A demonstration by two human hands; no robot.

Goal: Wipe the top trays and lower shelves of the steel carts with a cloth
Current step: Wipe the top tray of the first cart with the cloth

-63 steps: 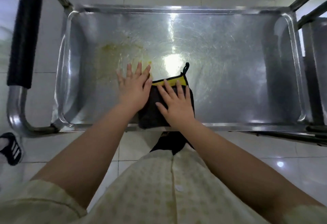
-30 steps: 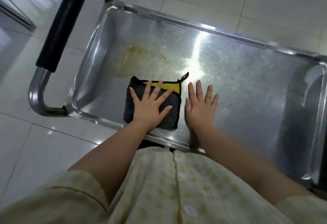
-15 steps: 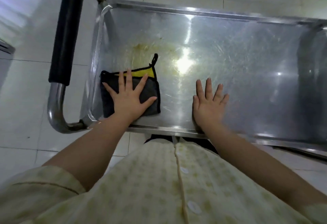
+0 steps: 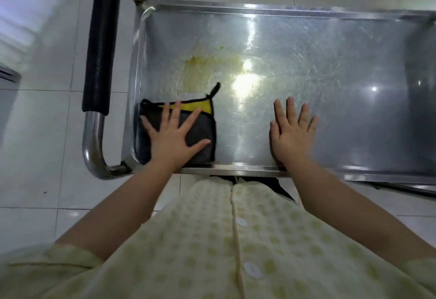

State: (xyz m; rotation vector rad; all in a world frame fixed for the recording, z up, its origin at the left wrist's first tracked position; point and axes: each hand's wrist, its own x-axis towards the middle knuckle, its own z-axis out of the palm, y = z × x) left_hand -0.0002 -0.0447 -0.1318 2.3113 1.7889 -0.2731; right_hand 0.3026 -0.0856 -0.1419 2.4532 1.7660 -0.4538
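The steel cart's top tray (image 4: 342, 58) fills the upper view and carries a yellowish smear (image 4: 203, 65) left of centre. A folded dark grey cloth (image 4: 204, 131) with a yellow edge and a black loop lies in the tray's near-left corner. My left hand (image 4: 172, 138) presses flat on the cloth with its fingers spread. Beside the near rim, my right hand (image 4: 291, 133) rests flat on bare steel with nothing in it, about a hand's width right of the cloth. The cart's lower shelf is hidden under the tray.
The cart's push handle with its black grip (image 4: 101, 44) stands at the tray's left end. White floor tiles (image 4: 42, 145) surround the cart. A dark bar (image 4: 405, 189) shows below the tray's near-right rim. My pale yellow shirt fills the bottom of the view.
My left hand has slid the cloth leftward along the near rim into the tray's near-left corner. My right hand came off the cloth and now rests flat on the tray.
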